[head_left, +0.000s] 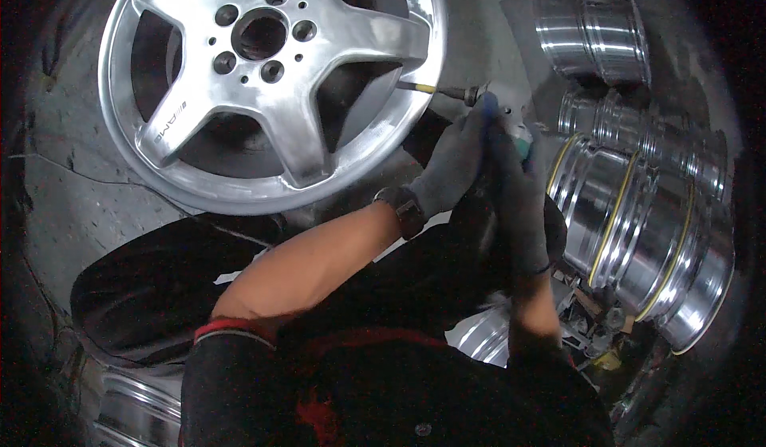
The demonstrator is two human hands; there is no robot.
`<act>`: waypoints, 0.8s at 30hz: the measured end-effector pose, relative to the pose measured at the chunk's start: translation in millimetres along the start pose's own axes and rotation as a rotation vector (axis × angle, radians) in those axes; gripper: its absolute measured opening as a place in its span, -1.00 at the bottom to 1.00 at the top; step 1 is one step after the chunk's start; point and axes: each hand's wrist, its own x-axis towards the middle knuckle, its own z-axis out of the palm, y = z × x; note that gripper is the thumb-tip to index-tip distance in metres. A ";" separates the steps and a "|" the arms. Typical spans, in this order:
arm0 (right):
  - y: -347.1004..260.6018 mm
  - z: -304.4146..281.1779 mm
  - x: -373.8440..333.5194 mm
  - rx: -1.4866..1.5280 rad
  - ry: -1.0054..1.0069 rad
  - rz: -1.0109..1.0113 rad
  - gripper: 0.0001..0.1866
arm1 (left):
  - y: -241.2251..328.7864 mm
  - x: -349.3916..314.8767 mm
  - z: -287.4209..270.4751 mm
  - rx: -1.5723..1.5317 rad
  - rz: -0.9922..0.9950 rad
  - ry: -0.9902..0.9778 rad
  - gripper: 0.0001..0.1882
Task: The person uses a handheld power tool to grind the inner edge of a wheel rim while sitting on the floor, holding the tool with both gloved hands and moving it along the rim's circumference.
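Note:
A silver five-spoke car wheel rim [279, 100] lies face up in front of me, brushed bright across its spokes and hub. My left hand [456, 164], in a grey glove with a black watch [403, 212] at the wrist, is closed round the near side of a die grinder [509, 96]. Gripping the same grinder from the right is my gloved right hand [520, 196]. The tool has a pale and green body. Its thin shaft [423, 88] points left, the tip reaching the right part of the rim between two spokes; whether it touches metal I cannot tell.
Polished wheel barrels [630, 216], some with yellow bands, lie in a row on the right; another barrel [590, 32] stands farther back. Small loose parts [594, 323] are near my right forearm. A thin cable [104, 177] crosses the grey floor [68, 208]. More barrels [140, 407] sit lower left.

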 end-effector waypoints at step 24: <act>6.4 -5.4 4.0 0.130 0.010 0.073 -0.46 | 0.5 3.3 3.5 0.060 0.015 -0.065 -0.23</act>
